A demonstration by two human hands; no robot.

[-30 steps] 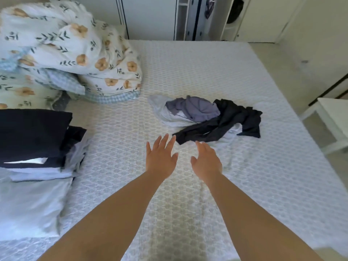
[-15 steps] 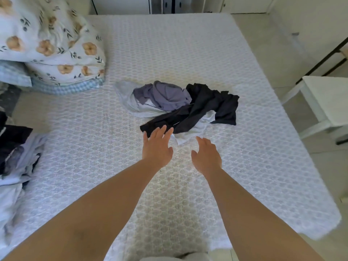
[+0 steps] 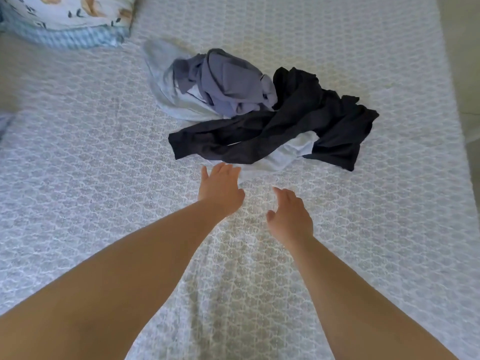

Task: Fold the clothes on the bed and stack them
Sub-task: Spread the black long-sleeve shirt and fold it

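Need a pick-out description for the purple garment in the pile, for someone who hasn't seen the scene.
On the bed, a small heap of unfolded clothes lies past both open hands. The purple garment is bunched at the heap's far left, on top of a pale grey piece and against the black garment. It is the only muted purple item there.

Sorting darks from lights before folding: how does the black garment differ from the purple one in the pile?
The black garment is far darker than the purple garment. The black one sprawls out long and flat toward the hands; the purple one is bunched into a rounded heap. The black one lies nearer the left hand and right hand; the purple one sits farther back. Both are crumpled, unfolded, and rest partly on pale cloth.
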